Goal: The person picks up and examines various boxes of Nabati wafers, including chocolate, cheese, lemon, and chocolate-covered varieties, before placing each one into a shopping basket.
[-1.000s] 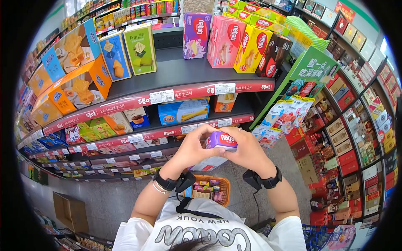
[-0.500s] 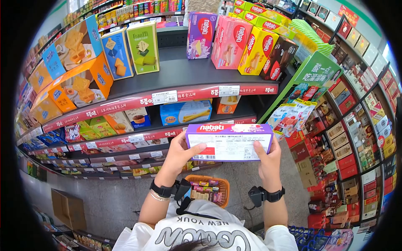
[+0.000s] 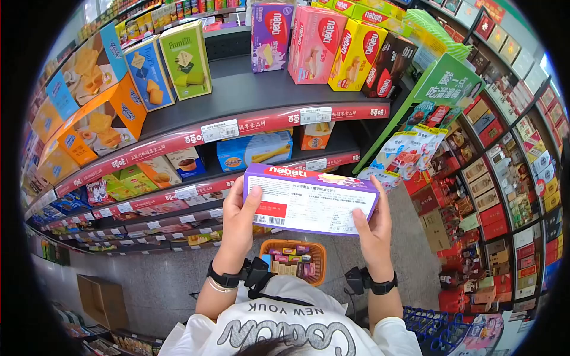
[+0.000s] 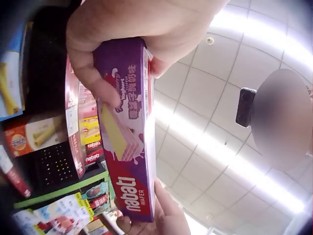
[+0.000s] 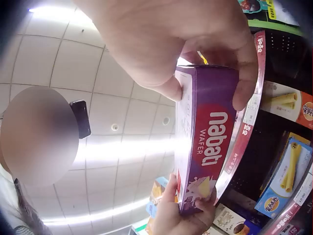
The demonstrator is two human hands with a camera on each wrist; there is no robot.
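A purple nabati wafer box (image 3: pixel 309 204) is held up level with the lower shelves, its white printed back panel turned toward the head camera. My left hand (image 3: pixel 238 222) grips its left end, thumb on the white panel. At the other end my right hand (image 3: pixel 374 234) holds it the same way, thumb near the lower right corner. In the left wrist view, fingers of the left hand (image 4: pixel 132 34) wrap over the purple side, which shows a pink layered wafer. The right wrist view has the right hand (image 5: pixel 195 49) around the end nearest the nabati logo.
Behind stands a dark shelf (image 3: pixel 237 95) with upright purple (image 3: pixel 270 38), pink (image 3: pixel 317 47) and yellow (image 3: pixel 356 59) nabati boxes. Green and blue Franzzi boxes are further left. An orange basket (image 3: pixel 320 261) holding several small packs is below my hands. Hanging pouches (image 3: pixel 409 151) line the shelf's right end.
A second ago the box pointed end-on with both hands close together. It has turned broadside, showing its back panel, and since then its right end has tilted slightly down.
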